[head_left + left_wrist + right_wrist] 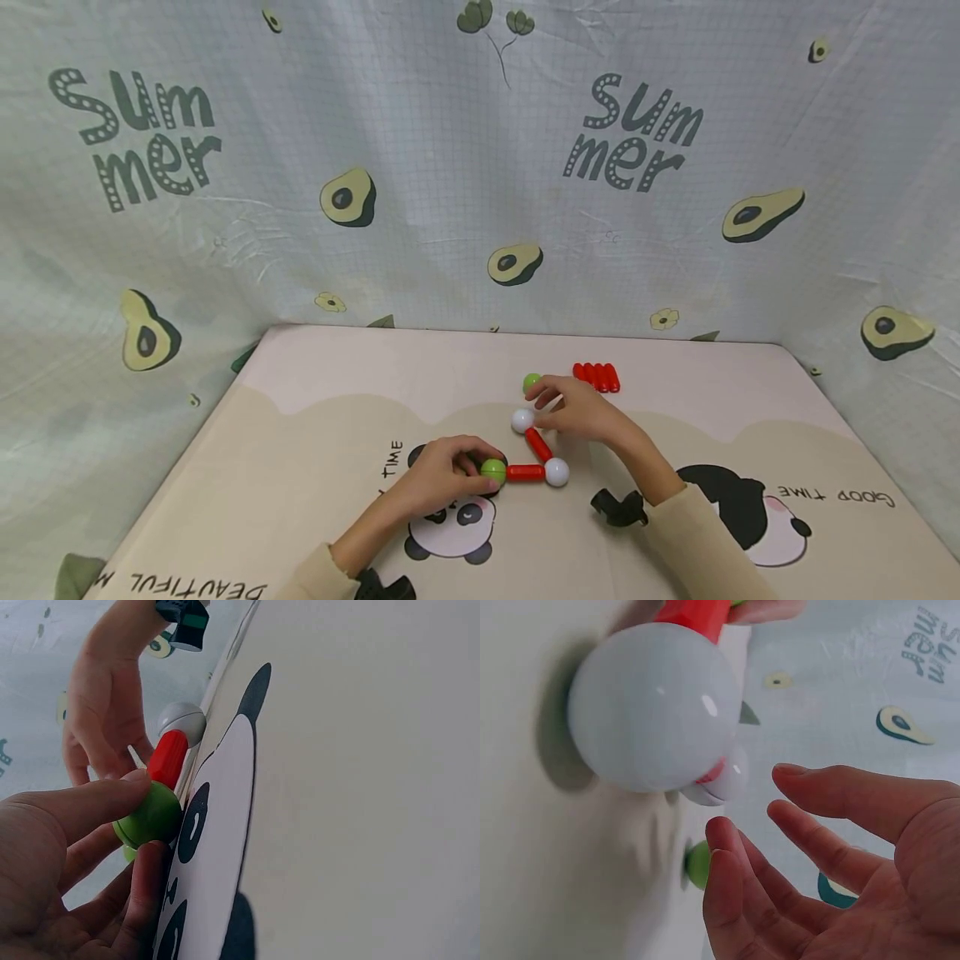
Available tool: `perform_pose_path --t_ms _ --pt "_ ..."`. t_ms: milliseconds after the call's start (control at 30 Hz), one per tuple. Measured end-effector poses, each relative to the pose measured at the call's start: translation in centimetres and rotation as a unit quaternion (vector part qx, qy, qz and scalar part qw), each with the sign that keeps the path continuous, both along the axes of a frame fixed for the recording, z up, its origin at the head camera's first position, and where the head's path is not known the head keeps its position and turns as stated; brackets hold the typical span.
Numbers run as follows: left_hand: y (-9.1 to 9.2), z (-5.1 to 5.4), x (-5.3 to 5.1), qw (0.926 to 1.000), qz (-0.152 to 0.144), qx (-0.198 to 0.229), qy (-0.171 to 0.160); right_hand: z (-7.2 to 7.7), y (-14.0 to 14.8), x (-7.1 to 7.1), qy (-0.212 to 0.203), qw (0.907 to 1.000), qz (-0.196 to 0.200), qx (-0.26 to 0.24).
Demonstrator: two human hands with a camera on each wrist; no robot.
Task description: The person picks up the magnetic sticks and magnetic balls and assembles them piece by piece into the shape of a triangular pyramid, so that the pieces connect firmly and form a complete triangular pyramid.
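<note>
In the head view my left hand (442,479) pinches a green ball (492,472) between thumb and fingers. From that ball a red rod (526,473) runs to a white ball (557,472). A second red rod (538,445) angles away from there to another white ball (522,420), making a bent chain on the table. My right hand (577,408) hovers beside this far white ball, its thumb and fingers parted around nothing in the right wrist view. Just beyond its fingertips lies a loose green ball (532,382), partly hidden by them.
Several red rods (597,377) lie side by side behind the right hand. The table (315,500) wears a cover printed with pandas and lettering. A patterned cloth (427,275) hangs along its back edge. Black straps (618,507) show at both wrists.
</note>
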State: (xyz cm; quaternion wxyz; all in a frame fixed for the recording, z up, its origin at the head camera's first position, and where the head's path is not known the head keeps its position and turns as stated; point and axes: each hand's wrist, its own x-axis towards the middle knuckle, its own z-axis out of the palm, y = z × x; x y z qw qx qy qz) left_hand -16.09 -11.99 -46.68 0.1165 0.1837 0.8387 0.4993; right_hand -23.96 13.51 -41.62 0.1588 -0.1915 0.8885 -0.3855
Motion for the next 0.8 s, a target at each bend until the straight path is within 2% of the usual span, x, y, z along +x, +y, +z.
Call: perform_pose_path --t_ms 267,533,800 --pt "0.0 0.0 0.0 1.0 -0.001 0.004 0.0 1.4 1.0 0.0 0.017 0.9997 -0.005 -0.017" --pt "0.0 0.1 0.1 1.0 0.001 -0.002 -0.009 2.5 3.3 -0.2 0.039 0.9989 -0.011 -0.024" --pt "-0.1 0.1 0.1 1.0 0.003 0.0 -0.001 3.2 6.1 -0.8 0.055 0.9973 -0.046 -0.015"
